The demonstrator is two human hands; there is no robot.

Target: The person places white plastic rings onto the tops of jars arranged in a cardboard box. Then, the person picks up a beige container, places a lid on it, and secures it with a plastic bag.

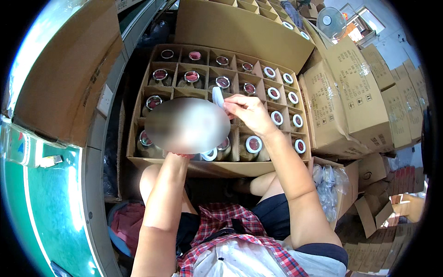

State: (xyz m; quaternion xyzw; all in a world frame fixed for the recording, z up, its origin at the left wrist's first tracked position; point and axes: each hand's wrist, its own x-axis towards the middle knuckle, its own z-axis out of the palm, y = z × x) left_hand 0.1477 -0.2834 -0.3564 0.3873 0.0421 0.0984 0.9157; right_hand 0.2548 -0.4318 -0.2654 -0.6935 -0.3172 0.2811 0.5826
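Before me stands an open cardboard box (198, 167) with cardboard dividers, a glass jar in many of its compartments. Pinched between my right thumb and fingers is a pale white ring (218, 97), seen nearly edge-on; my right hand (247, 111) is over the middle of the box. A blurred patch covers my left hand (184, 134), so its fingers and anything in them are hidden. Close beside it shows another white ring (209, 154). Jars on the right, such as one front jar (253, 144), have white rings round their mouths; left jars (160, 75) show bare shiny rims.
Behind is another divided carton (240, 30). Stacked cardboard boxes (355, 87) fill the right side, with clear plastic bags (328, 184) in a carton nearer me. Left is a green-topped table (50, 198) carrying a brown box (64, 69). A blue tub (121, 240) holds red cloth.
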